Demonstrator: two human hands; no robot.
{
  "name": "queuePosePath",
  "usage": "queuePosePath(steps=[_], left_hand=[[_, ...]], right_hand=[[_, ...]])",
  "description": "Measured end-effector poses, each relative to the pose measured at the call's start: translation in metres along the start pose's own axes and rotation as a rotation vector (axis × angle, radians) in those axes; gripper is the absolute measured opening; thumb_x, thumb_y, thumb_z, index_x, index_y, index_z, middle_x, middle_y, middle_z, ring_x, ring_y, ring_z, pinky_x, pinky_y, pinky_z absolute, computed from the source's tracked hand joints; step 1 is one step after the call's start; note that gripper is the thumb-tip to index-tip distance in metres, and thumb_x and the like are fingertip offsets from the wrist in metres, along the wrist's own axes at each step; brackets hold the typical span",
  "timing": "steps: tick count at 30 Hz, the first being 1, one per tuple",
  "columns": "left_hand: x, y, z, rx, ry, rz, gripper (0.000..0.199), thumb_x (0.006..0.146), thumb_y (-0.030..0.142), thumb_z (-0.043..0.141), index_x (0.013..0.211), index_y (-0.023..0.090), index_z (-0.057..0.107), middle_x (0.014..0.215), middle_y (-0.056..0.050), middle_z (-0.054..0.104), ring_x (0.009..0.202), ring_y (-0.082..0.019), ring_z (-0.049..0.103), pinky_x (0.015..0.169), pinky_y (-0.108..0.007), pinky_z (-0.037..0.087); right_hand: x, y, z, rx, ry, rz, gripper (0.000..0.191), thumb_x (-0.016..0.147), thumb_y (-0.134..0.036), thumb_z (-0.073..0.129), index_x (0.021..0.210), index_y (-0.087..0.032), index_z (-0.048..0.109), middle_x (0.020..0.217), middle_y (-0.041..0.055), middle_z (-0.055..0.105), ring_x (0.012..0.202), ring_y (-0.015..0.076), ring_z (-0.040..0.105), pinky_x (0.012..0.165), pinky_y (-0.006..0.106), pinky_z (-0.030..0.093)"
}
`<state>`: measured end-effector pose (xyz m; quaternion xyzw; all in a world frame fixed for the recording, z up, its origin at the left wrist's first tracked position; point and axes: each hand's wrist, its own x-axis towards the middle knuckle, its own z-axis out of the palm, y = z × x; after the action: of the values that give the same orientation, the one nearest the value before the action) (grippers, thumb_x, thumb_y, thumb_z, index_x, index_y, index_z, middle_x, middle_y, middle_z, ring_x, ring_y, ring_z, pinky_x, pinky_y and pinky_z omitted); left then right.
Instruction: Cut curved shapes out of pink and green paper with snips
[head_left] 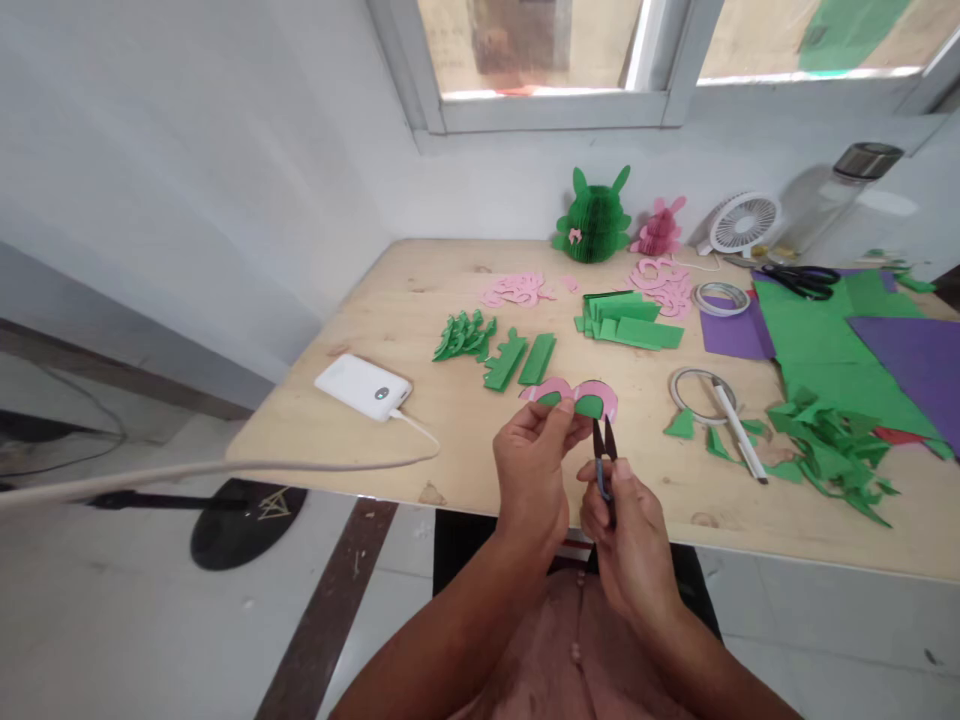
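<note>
Near the table's front edge, my left hand (536, 450) pinches a pink paper cutout (598, 392) with two rounded arches. Green paper (589, 406) shows inside and behind the arches; whether it is a separate layer I cannot tell. My right hand (626, 515) is wrapped round the handles of small scissors (604, 455). The scissor blades are parted and point up at the cutout's right lower edge. Just beyond my left hand lie a folded green strip (537, 358) and a green piece with a notched outline (505, 360).
A white power bank (364, 386) with a cable lies left. Green scraps (832, 455), a white pen (739, 430) and tape rolls (721, 298) lie right. Green strips (630, 318) and pink cutouts (517, 289) lie farther back. Paper figures (592, 222), a fan (744, 222) and a bottle (840, 205) stand along the wall.
</note>
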<state>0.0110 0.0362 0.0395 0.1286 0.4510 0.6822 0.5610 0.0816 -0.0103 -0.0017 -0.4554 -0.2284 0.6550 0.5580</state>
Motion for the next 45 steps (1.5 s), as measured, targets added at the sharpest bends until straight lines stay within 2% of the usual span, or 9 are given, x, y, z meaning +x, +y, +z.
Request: queuePosePath(steps=[9,17,20,26,38,45], left_hand=[[0.004,-0.002,-0.006,0.080,-0.005,0.115,0.015,0.068,0.025,0.073,0.069,0.012,0.064,0.062,-0.001,0.065,0.059,-0.011,0.062,0.068,-0.027,0.053],[0.003,0.005,-0.010,0.062,0.012,0.141,0.018,0.066,0.026,0.074,0.071,0.012,0.064,0.063,-0.002,0.066,0.059,-0.013,0.065,0.066,-0.028,0.054],[0.000,0.005,-0.012,0.070,0.006,0.143,0.018,0.067,0.026,0.074,0.071,0.011,0.064,0.063,-0.002,0.066,0.058,-0.013,0.065,0.065,-0.027,0.054],[-0.011,0.004,-0.015,0.085,-0.032,0.147,0.014,0.069,0.023,0.073,0.071,0.011,0.065,0.062,-0.002,0.067,0.058,-0.011,0.064,0.064,-0.025,0.054],[-0.016,0.008,-0.022,0.112,-0.052,0.145,0.013,0.071,0.023,0.071,0.074,0.011,0.067,0.064,-0.003,0.068,0.059,-0.012,0.064,0.066,-0.026,0.054],[-0.015,0.010,-0.019,0.123,-0.091,0.105,0.013,0.069,0.023,0.072,0.073,0.011,0.066,0.063,-0.003,0.068,0.057,-0.012,0.064,0.065,-0.027,0.054]], right_hand=[[-0.005,0.002,-0.022,-0.235,-0.003,-0.146,0.038,0.087,-0.052,0.051,0.084,-0.017,0.065,0.050,-0.0055,0.038,0.045,0.0088,0.032,0.040,0.020,0.027],[-0.009,0.001,-0.027,-0.264,-0.087,-0.016,0.041,0.085,-0.055,0.051,0.076,-0.016,0.062,0.050,-0.0063,0.034,0.043,0.0078,0.026,0.038,0.020,0.025],[-0.013,0.000,-0.031,-0.292,-0.101,-0.045,0.041,0.087,-0.054,0.049,0.077,-0.016,0.062,0.050,-0.0058,0.035,0.045,0.0079,0.027,0.040,0.020,0.025],[-0.010,-0.005,-0.028,-0.358,-0.152,-0.129,0.039,0.089,-0.051,0.049,0.080,-0.016,0.063,0.049,-0.0060,0.035,0.044,0.0072,0.028,0.041,0.021,0.022],[-0.008,-0.005,-0.024,-0.314,-0.110,-0.108,0.042,0.087,-0.054,0.050,0.081,-0.015,0.062,0.049,-0.0076,0.033,0.043,0.0061,0.024,0.040,0.022,0.016],[-0.006,-0.012,-0.022,-0.297,-0.101,-0.086,0.042,0.085,-0.055,0.053,0.080,-0.014,0.062,0.048,-0.0079,0.032,0.043,0.0062,0.022,0.039,0.022,0.013]])
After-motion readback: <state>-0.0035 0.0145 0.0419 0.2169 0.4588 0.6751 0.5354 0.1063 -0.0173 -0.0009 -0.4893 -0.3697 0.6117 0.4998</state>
